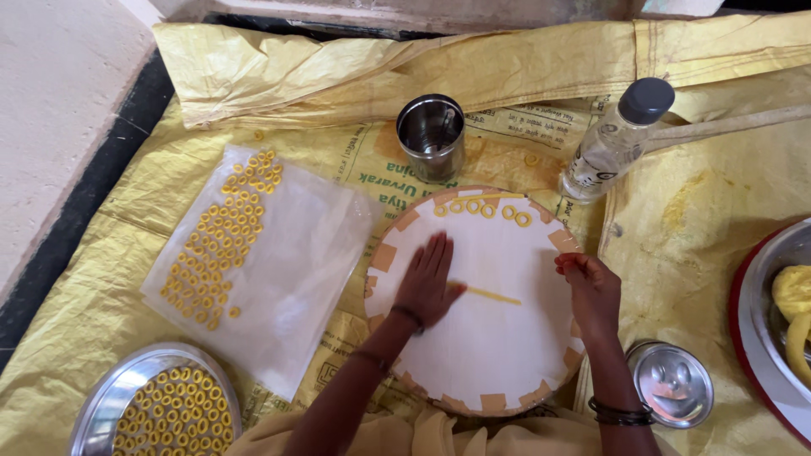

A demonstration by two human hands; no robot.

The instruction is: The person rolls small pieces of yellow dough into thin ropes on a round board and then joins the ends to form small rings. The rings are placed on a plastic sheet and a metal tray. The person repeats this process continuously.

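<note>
1. Lying on the round white board (498,355), just right of the left hand's fingertips: a thin yellow dough strand (492,295), rolled out straight and not yet curled into a ring.
2. Pressing flat on the board with fingers together and extended: left hand (428,283), palm down, touching the strand's near end, holding nothing.
3. Hovering at the board's right edge, past the strand's far end: right hand (591,287), fingertips pinched together, perhaps on a tiny bit of dough, though too small to tell.
4. Sitting beyond the fingertips along the board's far rim: a short row of finished dough rings (481,207), only a handful so far, with most of the board bare.
5. Drying left of the left hand on a clear plastic sheet (287,279): many yellow rings (221,241), with more filling a steel plate (97,414) near the left forearm.
6. Waiting well right of the right hand in a steel bowl (760,295): yellow dough (794,308), so plenty seemingly left to shape.
7. Standing beyond the board: a steel cup (431,135) and a clear bottle (612,143); resting by the right wrist, a steel lid (672,384); spreading beneath everything, a yellow sack cloth (684,211).
</note>
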